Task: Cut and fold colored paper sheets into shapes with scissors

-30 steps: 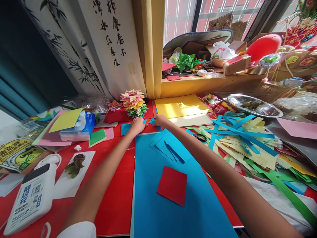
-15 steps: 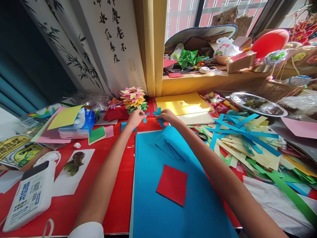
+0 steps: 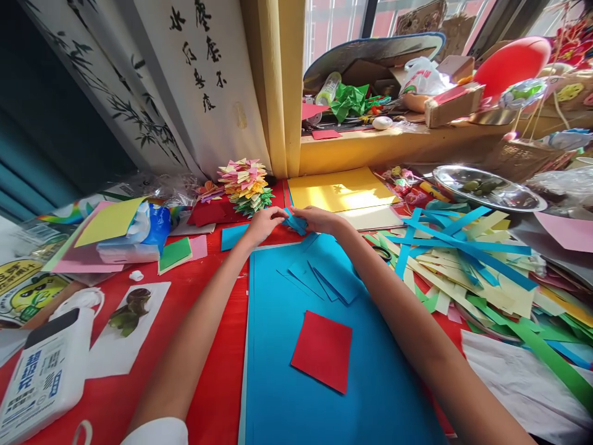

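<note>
Small folded blue paper pieces (image 3: 295, 221) are between my two hands, just past the far edge of the blue sheets. My left hand (image 3: 266, 226) pinches them from the left, fingertips closed. From the right, my right hand (image 3: 321, 220) grips them, fingers bent around; how the pieces fit together is partly hidden. Several small blue paper rectangles (image 3: 331, 272) lie under my right forearm on the large blue sheet (image 3: 296, 352). Nearer to me on that sheet sits a red paper square (image 3: 322, 352). Behind my left hand stands a multicoloured folded-paper model (image 3: 245, 185).
Blue, cream and green paper strips (image 3: 467, 253) are heaped at right, by a metal bowl (image 3: 488, 188). Scissor handles (image 3: 382, 253) show beside my right arm. At left are a tissue pack (image 3: 139, 235), a white device (image 3: 49, 371) and a picture card (image 3: 130, 324). Yellow sheets (image 3: 340, 188) lie behind.
My hands have come together; the blue pieces, held apart before, now meet between my fingers. The view has shifted slightly.
</note>
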The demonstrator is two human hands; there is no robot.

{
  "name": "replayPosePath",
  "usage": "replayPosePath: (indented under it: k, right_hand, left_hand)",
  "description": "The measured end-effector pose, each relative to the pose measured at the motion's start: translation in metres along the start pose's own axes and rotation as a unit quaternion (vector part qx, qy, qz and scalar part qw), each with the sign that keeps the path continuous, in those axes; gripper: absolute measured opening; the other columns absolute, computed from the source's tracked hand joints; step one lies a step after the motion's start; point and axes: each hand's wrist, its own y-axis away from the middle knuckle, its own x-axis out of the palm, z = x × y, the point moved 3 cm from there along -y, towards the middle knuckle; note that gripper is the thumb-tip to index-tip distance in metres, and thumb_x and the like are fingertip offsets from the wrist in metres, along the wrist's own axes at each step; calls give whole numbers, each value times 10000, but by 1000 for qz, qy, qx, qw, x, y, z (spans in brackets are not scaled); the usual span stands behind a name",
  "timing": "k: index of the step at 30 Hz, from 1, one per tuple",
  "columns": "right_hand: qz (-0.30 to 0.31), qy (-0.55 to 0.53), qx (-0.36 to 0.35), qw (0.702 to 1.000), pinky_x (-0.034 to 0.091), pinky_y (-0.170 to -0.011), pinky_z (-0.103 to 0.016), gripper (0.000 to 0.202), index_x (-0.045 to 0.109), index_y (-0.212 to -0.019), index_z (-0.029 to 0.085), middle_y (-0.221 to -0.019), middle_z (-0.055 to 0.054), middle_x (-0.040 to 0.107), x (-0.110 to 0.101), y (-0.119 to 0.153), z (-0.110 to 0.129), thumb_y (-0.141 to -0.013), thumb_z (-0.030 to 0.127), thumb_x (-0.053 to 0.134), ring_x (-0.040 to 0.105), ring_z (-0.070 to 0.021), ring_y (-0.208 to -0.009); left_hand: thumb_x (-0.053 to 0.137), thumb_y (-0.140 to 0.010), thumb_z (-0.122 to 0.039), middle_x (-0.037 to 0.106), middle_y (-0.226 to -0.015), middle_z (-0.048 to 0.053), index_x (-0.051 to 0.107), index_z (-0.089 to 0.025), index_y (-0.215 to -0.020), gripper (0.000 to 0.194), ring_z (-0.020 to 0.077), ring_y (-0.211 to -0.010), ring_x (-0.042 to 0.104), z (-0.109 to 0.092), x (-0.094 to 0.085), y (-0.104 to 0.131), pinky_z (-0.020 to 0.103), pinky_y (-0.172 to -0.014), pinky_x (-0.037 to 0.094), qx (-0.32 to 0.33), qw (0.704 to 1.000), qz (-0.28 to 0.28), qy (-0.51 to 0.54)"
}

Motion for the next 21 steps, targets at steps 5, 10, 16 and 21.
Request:
replayPosePath:
  k: [5, 10, 16, 21]
  right_hand:
    - [37, 2, -2, 999, 428, -511, -176, 226, 679, -963, 106, -708, -33, 647, 1, 0, -2, -772, 221, 641, 513, -78, -540]
    - [18, 36, -37, 998, 409, -543, -166, 275, 677, -1019, 115, -737, -12, 649, 3, -3, -1, -762, 112, 578, 511, -70, -578]
    - [-8, 125, -79, 989, 399, -573, -166, 270, 675, -1007, 114, -846, -19, 670, 3, -9, 1, -761, 105, 563, 531, -83, -644]
    - [-23, 225, -94, 970, 389, -620, -179, 347, 648, -1050, 138, -947, -35, 662, -3, -13, 1, -703, 135, 648, 551, -119, -751]
  left_hand:
    - [514, -785, -173, 609, -1142, 47, 631, -198, -1019, 263, 172, -1075, 538, -8, 4, -1, 301, -943, 408, 29, 998, -9, -56]
    - [575, -762, -209, 609, -1165, 46, 619, -208, -1075, 316, 193, -1106, 523, 0, 3, 1, 310, -975, 372, 27, 995, 13, -100]
    - [557, -771, -256, 682, -902, 15, 632, -204, -1003, 249, 157, -782, 588, 13, -2, 5, 247, -719, 430, -19, 994, 7, -111]
    - [531, -777, -265, 646, -747, -7, 631, -202, -916, 182, 136, -672, 554, 14, -5, 7, 228, -631, 396, -37, 993, -32, -109]
